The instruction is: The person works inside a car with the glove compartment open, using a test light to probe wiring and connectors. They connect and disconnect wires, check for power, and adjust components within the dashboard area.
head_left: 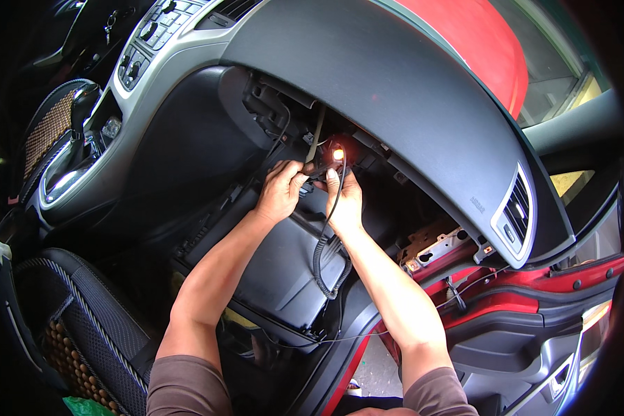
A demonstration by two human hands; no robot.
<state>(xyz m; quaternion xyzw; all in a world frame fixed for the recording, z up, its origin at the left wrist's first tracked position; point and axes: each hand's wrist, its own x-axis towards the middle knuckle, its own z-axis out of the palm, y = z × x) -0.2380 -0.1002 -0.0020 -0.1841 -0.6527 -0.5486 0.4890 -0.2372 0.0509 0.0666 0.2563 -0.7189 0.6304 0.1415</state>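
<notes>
Both my hands reach into the open cavity under the dashboard on the passenger side. My right hand (345, 197) is closed, its thumb and fingers pinching a test light (338, 154) whose bulb glows orange-white just above the fingertips. A thin black coiled cord (319, 260) runs from the light down across that hand. Close beside it, my left hand (279, 188) is closed too, fingers bent around a dark piece that I cannot make out, near some wiring. Below the hands lies the lowered black glove box (284, 270).
The black dashboard (367, 76) overhangs the cavity. To the left are the centre console (83, 170) and a seat (97, 319) with a beaded cover. A bare metal bracket (437, 251) shows at the right, by the red door frame (506, 303). A thin wire (367, 335) crosses the sill.
</notes>
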